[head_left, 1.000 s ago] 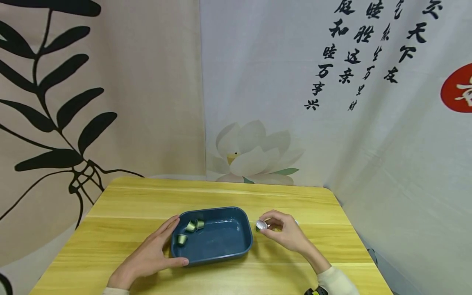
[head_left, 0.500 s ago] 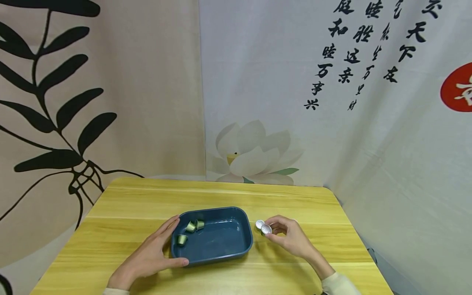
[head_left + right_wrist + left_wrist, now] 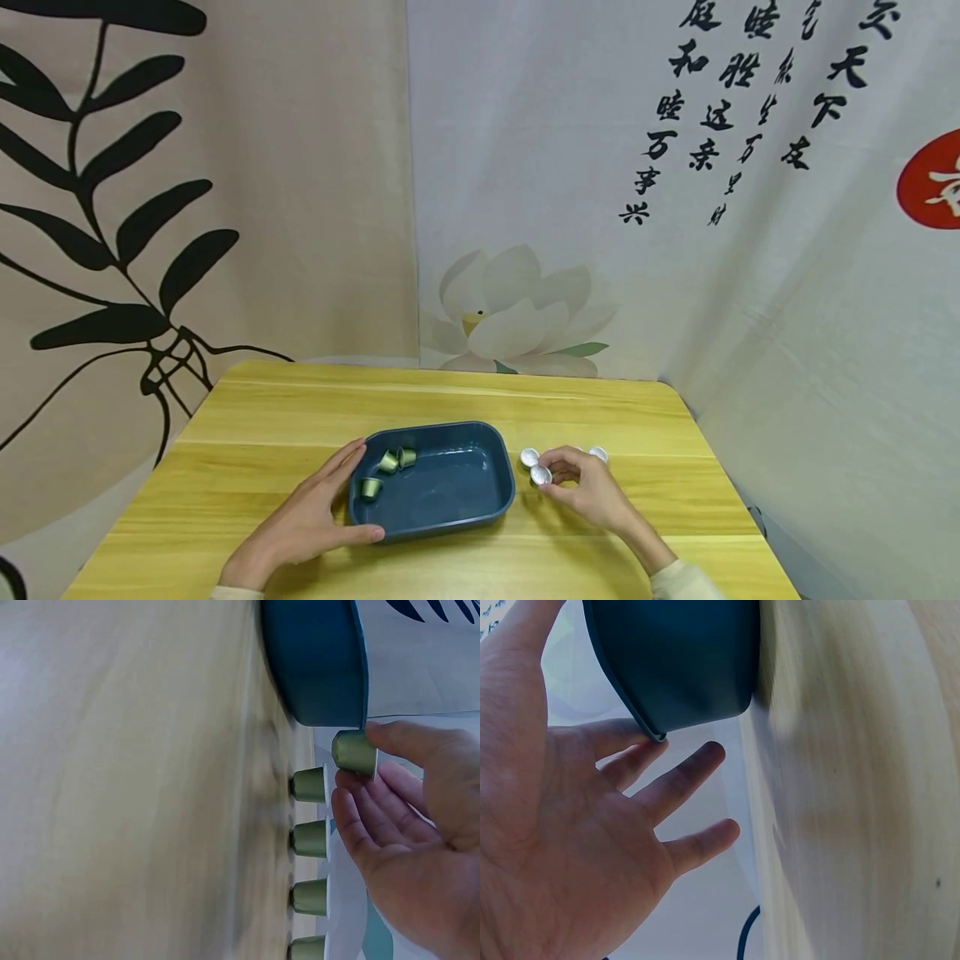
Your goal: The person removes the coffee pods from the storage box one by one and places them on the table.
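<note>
My right hand (image 3: 588, 492) pinches a green coffee capsule (image 3: 354, 751) between thumb and fingers, just right of the blue rectangular dish (image 3: 450, 518). In the head view its silver lid faces up. Several similar coffee capsules (image 3: 309, 838) stand in a row on the table, partly hidden behind that hand in the head view; one capsule (image 3: 529, 457) shows close to the dish's right end. My left hand (image 3: 303, 517) lies spread along the dish's left end, thumb at the near side. In the left wrist view, extended fingers (image 3: 682, 784) reach the dish's rim.
Three green capsules (image 3: 370, 487) lie inside the dish towards its left end. Wooden tabletop (image 3: 375, 392) surrounds the dish. Behind the table hangs a printed cloth (image 3: 525, 167). Another silver-lidded capsule (image 3: 597, 453) stands beyond the right hand.
The right hand has shifted slightly towards me, with a capsule pinched in it. A standing capsule beside the dish has come into clear sight. The left hand and dish have stayed put.
</note>
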Action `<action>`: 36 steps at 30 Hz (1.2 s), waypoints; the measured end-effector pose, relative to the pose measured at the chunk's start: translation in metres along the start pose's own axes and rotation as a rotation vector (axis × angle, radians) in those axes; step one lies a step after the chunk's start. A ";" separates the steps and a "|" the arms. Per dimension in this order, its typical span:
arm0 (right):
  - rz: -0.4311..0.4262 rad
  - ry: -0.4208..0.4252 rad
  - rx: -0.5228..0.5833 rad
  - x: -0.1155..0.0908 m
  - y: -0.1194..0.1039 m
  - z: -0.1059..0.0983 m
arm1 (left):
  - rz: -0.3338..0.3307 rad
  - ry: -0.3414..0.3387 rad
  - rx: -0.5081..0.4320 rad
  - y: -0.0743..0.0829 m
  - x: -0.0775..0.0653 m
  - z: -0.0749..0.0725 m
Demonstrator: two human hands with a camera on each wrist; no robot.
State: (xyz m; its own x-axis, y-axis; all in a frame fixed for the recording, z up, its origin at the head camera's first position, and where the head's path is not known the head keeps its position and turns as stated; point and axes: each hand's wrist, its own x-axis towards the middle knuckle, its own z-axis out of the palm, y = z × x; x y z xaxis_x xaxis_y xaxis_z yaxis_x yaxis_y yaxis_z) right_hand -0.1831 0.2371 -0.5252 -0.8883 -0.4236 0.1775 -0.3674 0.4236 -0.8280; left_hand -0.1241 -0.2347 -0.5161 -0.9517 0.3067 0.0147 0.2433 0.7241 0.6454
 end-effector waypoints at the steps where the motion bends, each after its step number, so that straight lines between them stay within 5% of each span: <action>1: -0.003 0.004 -0.002 0.000 0.002 0.001 | -0.002 -0.001 -0.002 0.000 0.000 0.000; 36: 0.060 0.018 -0.067 -0.001 0.016 0.014 | 0.000 0.001 -0.001 0.000 0.000 0.001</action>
State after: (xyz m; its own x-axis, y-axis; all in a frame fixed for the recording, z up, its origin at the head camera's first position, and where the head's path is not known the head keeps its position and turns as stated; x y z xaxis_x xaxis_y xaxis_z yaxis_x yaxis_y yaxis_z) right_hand -0.1837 0.2328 -0.5459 -0.9139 -0.3813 0.1390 -0.3305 0.5004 -0.8002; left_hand -0.1240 -0.2344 -0.5168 -0.9518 0.3064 0.0153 0.2432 0.7233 0.6462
